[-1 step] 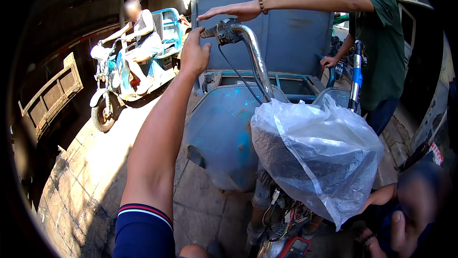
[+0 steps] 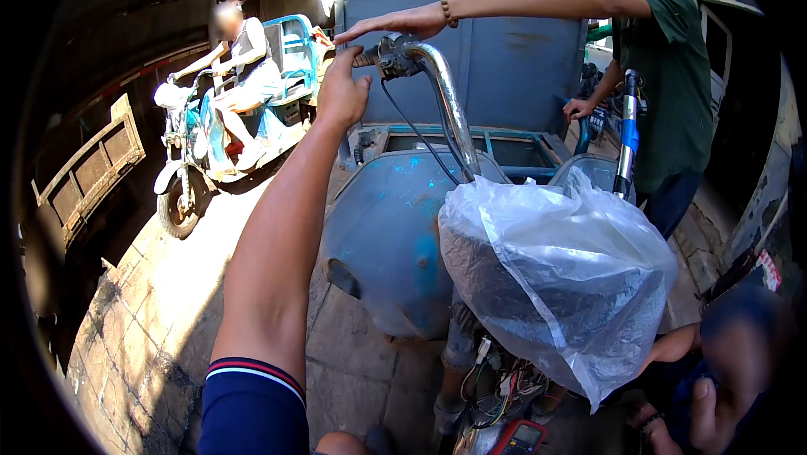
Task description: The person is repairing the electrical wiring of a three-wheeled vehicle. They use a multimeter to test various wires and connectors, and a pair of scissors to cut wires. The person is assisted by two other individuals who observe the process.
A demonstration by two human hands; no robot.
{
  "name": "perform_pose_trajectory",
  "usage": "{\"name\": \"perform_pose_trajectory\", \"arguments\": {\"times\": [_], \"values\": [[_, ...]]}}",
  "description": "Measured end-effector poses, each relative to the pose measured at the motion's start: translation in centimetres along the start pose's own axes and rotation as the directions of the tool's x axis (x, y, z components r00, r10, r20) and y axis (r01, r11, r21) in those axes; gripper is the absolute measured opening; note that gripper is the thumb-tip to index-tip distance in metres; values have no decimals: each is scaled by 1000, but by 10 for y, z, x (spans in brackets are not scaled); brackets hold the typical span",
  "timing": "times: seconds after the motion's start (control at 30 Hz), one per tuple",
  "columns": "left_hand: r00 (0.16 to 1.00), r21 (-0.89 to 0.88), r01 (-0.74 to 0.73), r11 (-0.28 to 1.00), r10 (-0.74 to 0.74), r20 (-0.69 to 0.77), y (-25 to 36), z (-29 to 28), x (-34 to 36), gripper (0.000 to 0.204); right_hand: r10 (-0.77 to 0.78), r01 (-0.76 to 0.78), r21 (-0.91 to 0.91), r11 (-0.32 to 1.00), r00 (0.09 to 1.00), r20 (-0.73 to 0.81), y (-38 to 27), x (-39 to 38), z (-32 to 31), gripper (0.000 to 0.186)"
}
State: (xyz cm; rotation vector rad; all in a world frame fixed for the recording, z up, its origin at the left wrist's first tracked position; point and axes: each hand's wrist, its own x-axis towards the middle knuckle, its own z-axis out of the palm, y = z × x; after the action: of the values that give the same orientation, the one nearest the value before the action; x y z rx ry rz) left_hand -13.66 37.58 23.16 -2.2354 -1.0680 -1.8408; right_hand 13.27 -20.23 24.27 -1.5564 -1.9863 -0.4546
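The person's left arm goes up from the lower edge, almost fully straight, w/ a dark blue sleeve (image 2: 252,409) that has red and white stripes at the cuff. The left hand (image 2: 343,89) is at the end of the handlebar (image 2: 437,76) of a blue cargo tricycle (image 2: 391,228). The palm is turned away, the fingers are curled around the left grip, so the hand is closed on the grip; the grip itself is mostly hidden behind the hand. The chrome bar bends from the hand to the right and then down to the front of the vehicle.

The right hand (image 2: 714,417) is low in the right corner, blurry and partly in shadow. The fingers look loosely bent, but I cannot tell if it holds anything.

Just beside the chrome bar, below it, a clear plastic bag (image 2: 559,274) covers the middle part of the tricycle. Under the bag, loose wires (image 2: 504,383) hang out, and a red and black meter (image 2: 517,438) is at the bottom edge.

Another person in a green shirt (image 2: 672,85) stands behind the tricycle on the right & stretches one hand (image 2: 395,26) over the handlebar, just above the person's left hand. A third person sits on a light blue tricycle (image 2: 218,144) far to the left, on the paved ground (image 2: 168,304).
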Motion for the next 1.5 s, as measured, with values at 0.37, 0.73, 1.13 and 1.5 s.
{"name": "perform_pose_trajectory", "arguments": {"times": [0.37,0.73,1.13,1.5], "values": [[992,-218,109,970,-122,-45,2,50,-42,43,14,-19,-249,968,1000,-21,19,-14,1,28],[936,-418,347,840,-280,214,2,7,-146,26,500,-493,90,865,862,-81,66,45,13,27],[419,-358,896,261,-764,491,-146,75,-358,28,729,-667,314,676,668,-151,33,56,150,18],[407,-8,866,499,-696,591,-230,126,-339,34,975,-841,536,80,177,132,52,6,290,9]]}}
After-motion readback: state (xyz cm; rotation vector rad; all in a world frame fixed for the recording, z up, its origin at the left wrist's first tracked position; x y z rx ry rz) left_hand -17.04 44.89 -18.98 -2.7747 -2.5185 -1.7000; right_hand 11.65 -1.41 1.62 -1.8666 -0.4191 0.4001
